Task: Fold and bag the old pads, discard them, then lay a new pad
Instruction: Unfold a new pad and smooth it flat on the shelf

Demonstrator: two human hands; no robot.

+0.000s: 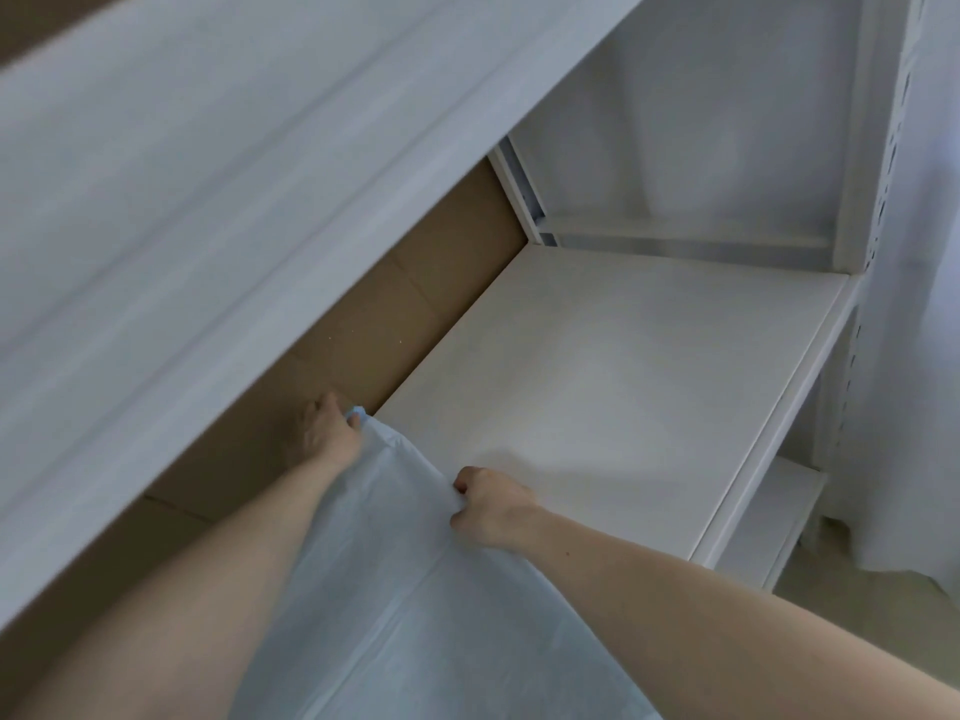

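Both hands pinch the far edge of the pale blue new pad (415, 589), left hand (324, 433) at 11 o'clock by the cardboard (415, 304), right hand (488, 506) at 1 o'clock, apparently to draw it flat across the bare white shelf (623, 381).

Just the one head cam, tilted, looking forward and down from close above both hands. The white shelf (597, 387) fills the view beyond them.
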